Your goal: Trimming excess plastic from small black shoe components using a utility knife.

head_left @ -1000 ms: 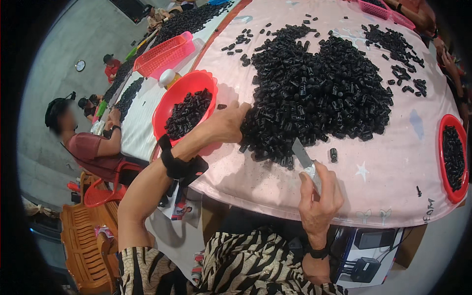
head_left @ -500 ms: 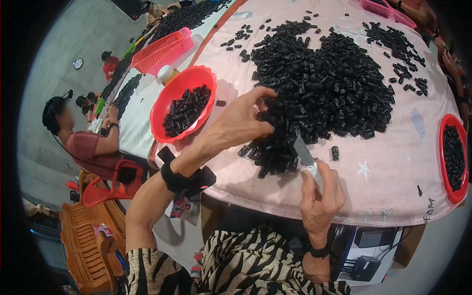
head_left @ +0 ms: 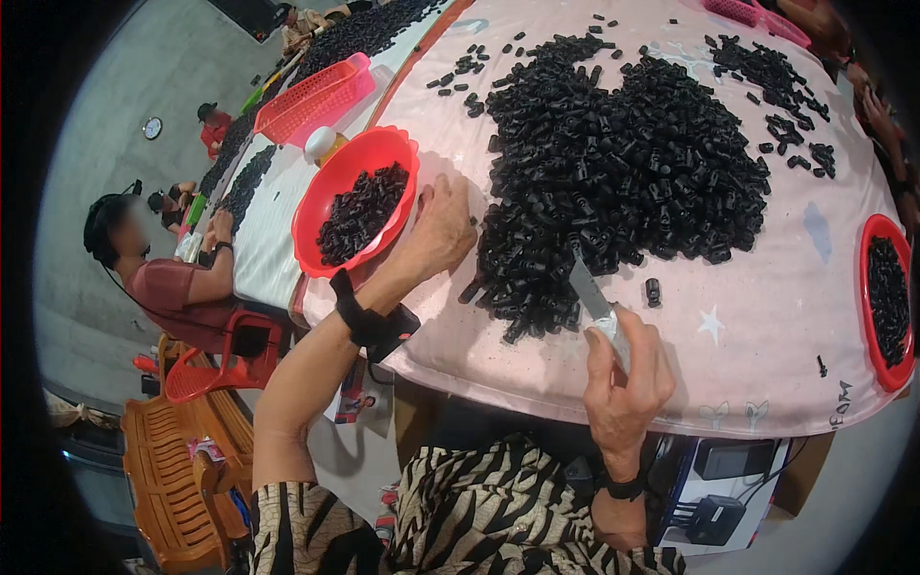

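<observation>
A large heap of small black cylindrical plastic parts [head_left: 623,163] lies on the pink cloth-covered table. My right hand [head_left: 628,374] is closed round a knife [head_left: 596,292] with a flat grey blade and a pale wrapped handle. The blade's tip touches the near edge of the heap. My left hand [head_left: 441,230] is between the heap and a red scalloped bowl [head_left: 305,225] partly filled with the same parts. Its fingers are curled near the bowl's right rim; a small dark bit shows by the thumb, but the grip is mostly hidden.
One loose part [head_left: 653,292] lies right of the knife, and a small black screw-like piece [head_left: 821,365] farther right. A red oval basket [head_left: 870,316] of parts stands at the right edge. A pink basket [head_left: 307,101] and a capped bottle [head_left: 324,144] stand beyond the bowl. A co-worker [head_left: 177,278] sits left.
My left hand has moved left from the heap's edge to beside the red bowl, its fingers curling. My right hand and the knife have stayed nearly in place.
</observation>
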`<action>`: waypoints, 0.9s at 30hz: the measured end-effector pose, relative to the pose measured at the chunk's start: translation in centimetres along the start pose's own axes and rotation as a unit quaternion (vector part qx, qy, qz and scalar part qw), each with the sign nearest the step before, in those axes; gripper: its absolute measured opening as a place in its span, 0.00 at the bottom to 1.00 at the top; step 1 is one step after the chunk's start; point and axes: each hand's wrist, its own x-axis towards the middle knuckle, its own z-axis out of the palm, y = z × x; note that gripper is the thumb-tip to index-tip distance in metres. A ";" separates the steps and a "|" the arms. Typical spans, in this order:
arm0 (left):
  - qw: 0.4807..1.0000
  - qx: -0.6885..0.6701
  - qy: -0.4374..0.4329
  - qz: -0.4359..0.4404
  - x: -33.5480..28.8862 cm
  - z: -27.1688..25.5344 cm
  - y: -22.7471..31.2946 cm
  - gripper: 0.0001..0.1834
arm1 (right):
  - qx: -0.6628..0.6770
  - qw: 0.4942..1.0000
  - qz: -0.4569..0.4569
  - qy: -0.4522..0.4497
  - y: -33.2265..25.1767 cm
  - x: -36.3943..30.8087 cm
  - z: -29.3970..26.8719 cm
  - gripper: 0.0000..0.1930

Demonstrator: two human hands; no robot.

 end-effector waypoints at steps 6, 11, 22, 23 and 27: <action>0.995 -0.067 0.046 -0.053 0.5 0.4 -0.9 0.20 | -0.011 1.000 -0.007 0.001 -0.1 0.0 -0.1 0.15; 0.995 0.093 0.011 0.028 -1.1 -0.6 -0.2 0.18 | 0.004 1.000 -0.006 0.008 0.1 -0.1 0.2 0.15; 0.999 0.050 -0.018 0.004 -3.9 -2.5 2.0 0.27 | -0.005 1.000 -0.003 0.007 0.3 -0.2 0.2 0.14; 0.998 0.060 -0.021 -0.002 -4.0 -2.3 1.9 0.27 | -0.005 1.000 -0.009 0.009 0.3 -0.2 0.2 0.14; 0.998 0.058 0.013 0.012 -5.0 -1.9 2.1 0.28 | -0.008 1.000 -0.009 -0.001 0.0 -0.2 0.0 0.14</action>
